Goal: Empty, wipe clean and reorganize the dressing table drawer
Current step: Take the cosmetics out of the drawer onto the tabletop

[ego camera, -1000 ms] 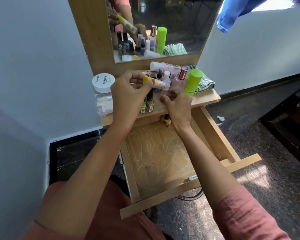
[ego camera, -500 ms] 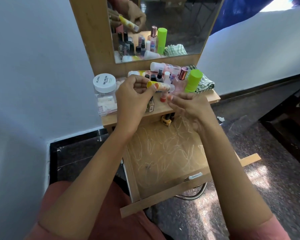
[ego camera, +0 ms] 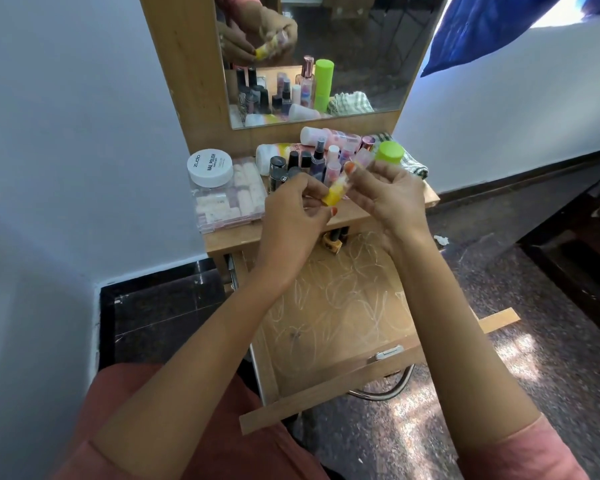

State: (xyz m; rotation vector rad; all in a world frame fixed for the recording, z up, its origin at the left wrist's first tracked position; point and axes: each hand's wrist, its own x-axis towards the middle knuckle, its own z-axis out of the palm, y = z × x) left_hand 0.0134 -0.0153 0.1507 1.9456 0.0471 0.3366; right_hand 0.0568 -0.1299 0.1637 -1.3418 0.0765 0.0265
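**Small tube held over an almost bare drawer**

Nearest, the drawer [ego camera: 343, 306] stands pulled out over the person's lap. Its floor is bare apart from pale scribbles, and a metal handle [ego camera: 385, 353] sits on its front. At the very back, half under the surface [ego camera: 229, 241], at least one gold-capped nail polish bottle [ego camera: 331, 244] remains. The overhang hides how many more are there.

Above the drawer's back edge, both hands hold one small yellow-ended tube [ego camera: 336, 190]. The left hand [ego camera: 291, 220] has its grip pinched on the yellow end. The right hand [ego camera: 390, 195] has its grip closed round the paler body, thumb and fingertips on it. The tube is blurred, so I cannot tell whether it is being opened, read or merely passed across.

It looks light, rigid and smooth, so probably a little slippery. A fingertip pinch at mid-body should carry it, and the cap may come loose if twisted.

Beyond, the surface carries a crowd of upright little bottles [ego camera: 312, 161], too tightly packed to count. A clear jar with a white lid marked NAIL POLISH [ego camera: 210, 167] stands to the left, and a green-capped bottle [ego camera: 389, 152] on the right, with a checked cloth [ego camera: 417, 166] behind it. Farthest, the mirror [ego camera: 361, 46] repeats the hands and bottles. The cloth suggests wiping comes next.
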